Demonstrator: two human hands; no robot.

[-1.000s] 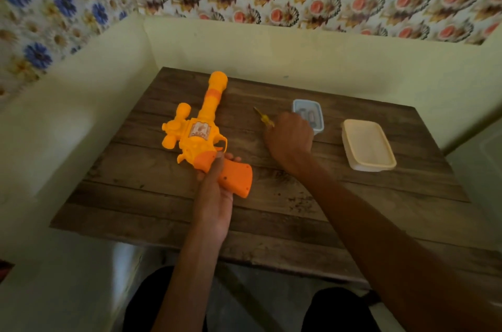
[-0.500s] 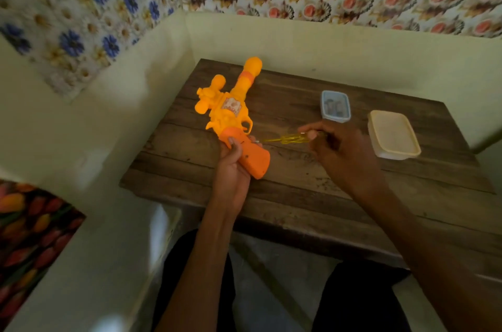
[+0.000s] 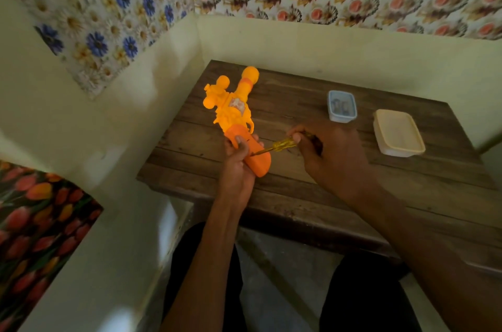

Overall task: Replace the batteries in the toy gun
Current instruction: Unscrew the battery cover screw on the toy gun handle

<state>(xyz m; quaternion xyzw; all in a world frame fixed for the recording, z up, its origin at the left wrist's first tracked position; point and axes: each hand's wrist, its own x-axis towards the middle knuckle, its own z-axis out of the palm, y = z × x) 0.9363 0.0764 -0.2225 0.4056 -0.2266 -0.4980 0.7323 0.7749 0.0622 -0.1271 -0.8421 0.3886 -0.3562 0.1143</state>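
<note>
An orange and yellow toy gun [image 3: 235, 111] lies at the left end of the wooden table [image 3: 326, 185], barrel pointing away from me. My left hand [image 3: 239, 163] grips its orange handle from below, thumb on top. My right hand [image 3: 328, 152] pinches a small screwdriver [image 3: 279, 145] with a clear yellow handle. The screwdriver's metal tip touches the side of the gun's handle, right beside my left thumb.
A small clear plastic box [image 3: 341, 110] holding batteries stands at the back of the table. Its cream lid [image 3: 398, 132] lies to the right. Cream walls close the table in at the left and back. My knees are under the table's front edge.
My right hand picked the screwdriver up from the table and brought it left to the gun's handle. My left hand kept hold of the gun. The view shifted left.
</note>
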